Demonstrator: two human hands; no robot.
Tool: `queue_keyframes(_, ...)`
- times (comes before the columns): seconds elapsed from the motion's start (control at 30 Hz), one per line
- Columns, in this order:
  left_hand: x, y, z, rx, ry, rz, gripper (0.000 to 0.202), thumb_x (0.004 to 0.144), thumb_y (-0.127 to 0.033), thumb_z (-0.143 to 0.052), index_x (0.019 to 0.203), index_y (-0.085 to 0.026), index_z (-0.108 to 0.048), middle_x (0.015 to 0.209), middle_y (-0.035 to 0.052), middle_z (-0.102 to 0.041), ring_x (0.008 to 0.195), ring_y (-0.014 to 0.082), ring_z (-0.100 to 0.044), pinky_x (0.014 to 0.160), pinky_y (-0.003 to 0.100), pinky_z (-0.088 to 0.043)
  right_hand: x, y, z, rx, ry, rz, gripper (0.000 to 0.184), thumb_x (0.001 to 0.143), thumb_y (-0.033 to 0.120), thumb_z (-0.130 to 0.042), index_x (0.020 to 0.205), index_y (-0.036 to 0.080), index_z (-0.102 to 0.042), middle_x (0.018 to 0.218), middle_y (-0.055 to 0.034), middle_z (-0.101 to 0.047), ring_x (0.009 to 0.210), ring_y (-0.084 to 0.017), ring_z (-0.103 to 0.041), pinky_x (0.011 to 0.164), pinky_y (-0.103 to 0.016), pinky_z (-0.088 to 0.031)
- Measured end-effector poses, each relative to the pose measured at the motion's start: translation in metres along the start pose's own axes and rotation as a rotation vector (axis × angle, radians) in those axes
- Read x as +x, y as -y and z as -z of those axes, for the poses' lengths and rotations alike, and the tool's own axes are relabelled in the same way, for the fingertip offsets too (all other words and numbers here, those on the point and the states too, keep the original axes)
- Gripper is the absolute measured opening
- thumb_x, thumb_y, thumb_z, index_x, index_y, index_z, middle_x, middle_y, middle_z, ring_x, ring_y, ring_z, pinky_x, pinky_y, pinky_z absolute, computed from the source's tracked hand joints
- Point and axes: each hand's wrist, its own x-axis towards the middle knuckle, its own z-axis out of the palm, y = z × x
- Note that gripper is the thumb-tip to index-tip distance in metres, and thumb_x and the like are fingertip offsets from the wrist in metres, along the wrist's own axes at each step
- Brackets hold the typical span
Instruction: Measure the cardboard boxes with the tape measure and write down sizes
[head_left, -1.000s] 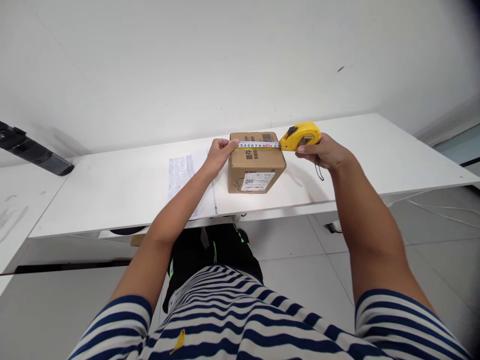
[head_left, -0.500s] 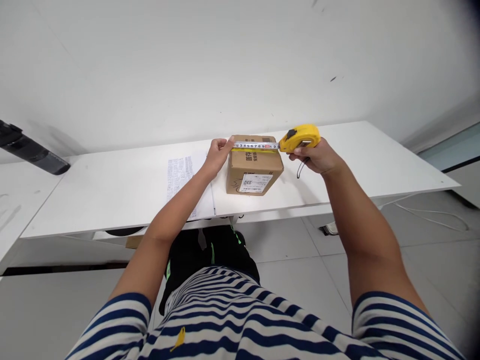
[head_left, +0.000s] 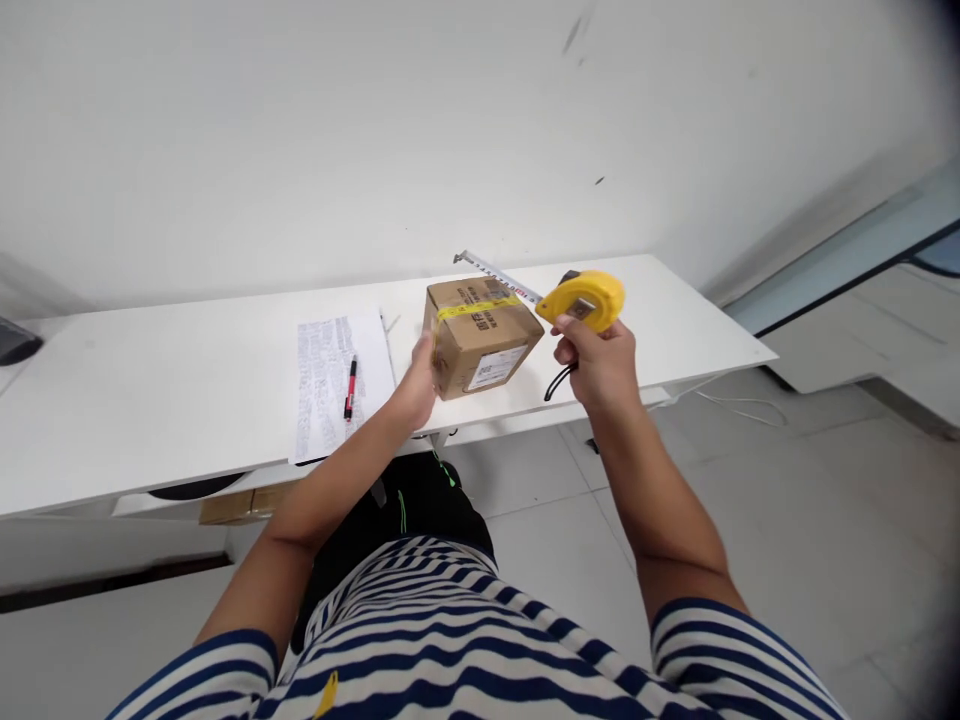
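Observation:
A brown cardboard box [head_left: 480, 335] with yellow tape over its top and a white label on its near side sits tilted at the table's front. My left hand [head_left: 418, 385] grips its left side; the fingertips are hidden behind the box. In my right hand [head_left: 596, 355] is a yellow tape measure [head_left: 589, 298], held right of the box with its black wrist strap hanging down. The extended metal blade [head_left: 495, 272] points up and left behind the box, its hooked end free in the air.
On the white table [head_left: 150, 400], left of the box, lies a sheet of handwritten paper [head_left: 322, 370] with a red and black pen [head_left: 350, 388] on it. A dark object [head_left: 16, 342] stands at the far left. The white wall rises behind the table.
The tape blade has come off the box top and swung behind it. My left hand has moved from the blade's end to the box's left side, and the box has turned and tilted.

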Motion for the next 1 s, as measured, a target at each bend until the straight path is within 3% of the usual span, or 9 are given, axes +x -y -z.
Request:
queue_keyframes(0.1, -0.018, 0.0, -0.003, 0.069, -0.027, -0.103, 0.108, 0.085, -0.071, -0.078, 0.172, -0.041, -0.021, 0.183, 0.0075, -0.032, 0.173, 0.0363, -0.025, 0.137, 0.057, -0.033, -0.015, -0.004, -0.002, -0.057, -0.038, 0.023, 0.035, 0.062, 0.035, -0.09, 0.077, 0.021, -0.061, 0.06, 0.0074, -0.058, 0.043, -0.006, -0.044, 0.041, -0.022, -0.033)
queue_keyframes(0.23, 0.0, -0.019, 0.01, 0.242, -0.214, -0.385, 0.114, 0.079, -0.07, -0.085, 0.17, -0.041, -0.024, 0.189, 0.0065, -0.011, 0.177, 0.0339, -0.003, 0.142, 0.056, -0.014, -0.02, -0.013, 0.001, -0.075, -0.046, 0.004, 0.037, 0.06, 0.037, -0.089, 0.074, 0.023, -0.057, 0.055, 0.0093, -0.053, 0.042, -0.006, -0.042, 0.041, -0.023, -0.031)
queue_keyframes(0.3, 0.018, -0.03, 0.016, 0.282, -0.204, -0.407, 0.115, 0.075, -0.072, -0.088, 0.168, -0.04, -0.028, 0.188, 0.0092, -0.015, 0.176, 0.0353, -0.005, 0.141, 0.058, -0.013, -0.02, -0.017, 0.003, -0.071, -0.053, -0.016, 0.037, 0.058, 0.037, -0.089, 0.074, 0.023, -0.058, 0.056, 0.0095, -0.053, 0.042, -0.006, -0.041, 0.041, -0.023, -0.031)
queue_keyframes(0.4, 0.036, -0.038, 0.018, 0.321, -0.1, -0.415, 0.112, 0.071, -0.07, -0.091, 0.163, -0.033, -0.039, 0.183, 0.0147, -0.031, 0.174, 0.0394, -0.018, 0.139, 0.057, -0.02, -0.022, -0.023, 0.006, -0.082, -0.066, -0.012, 0.039, 0.058, 0.038, -0.09, 0.077, 0.022, -0.059, 0.057, 0.0096, -0.053, 0.043, -0.006, -0.041, 0.042, -0.023, -0.031)
queue_keyframes(0.57, 0.036, -0.037, 0.011, 0.291, -0.045, -0.395, 0.088, 0.081, -0.059, -0.084, 0.154, -0.027, -0.048, 0.164, 0.0178, -0.057, 0.16, 0.0367, -0.046, 0.131, 0.052, -0.038, -0.026, -0.026, 0.009, -0.153, -0.082, 0.013, 0.039, 0.061, 0.039, -0.09, 0.081, 0.021, -0.061, 0.06, 0.0095, -0.054, 0.048, -0.006, -0.041, 0.043, -0.023, -0.032)
queue_keyframes(0.87, 0.027, -0.039, 0.008, 0.223, -0.052, -0.362, 0.077, 0.082, -0.053, -0.085, 0.146, -0.029, -0.049, 0.16, 0.0154, -0.058, 0.157, 0.0341, -0.048, 0.128, 0.047, -0.042, -0.029, -0.021, 0.006, -0.139, -0.084, -0.006, 0.036, 0.059, 0.037, -0.088, 0.079, 0.022, -0.062, 0.059, 0.0103, -0.054, 0.046, -0.007, -0.041, 0.042, -0.023, -0.033)
queue_keyframes(1.0, 0.03, -0.037, 0.005, 0.211, -0.07, -0.336, 0.07, 0.088, -0.044, -0.077, 0.148, -0.03, -0.043, 0.157, 0.014, -0.058, 0.151, 0.0305, -0.054, 0.124, 0.046, -0.046, -0.029, -0.027, 0.007, -0.092, -0.024, 0.026, 0.039, 0.064, 0.036, -0.088, 0.091, 0.023, -0.064, 0.066, 0.0098, -0.061, 0.049, -0.007, -0.049, 0.047, -0.024, -0.039)
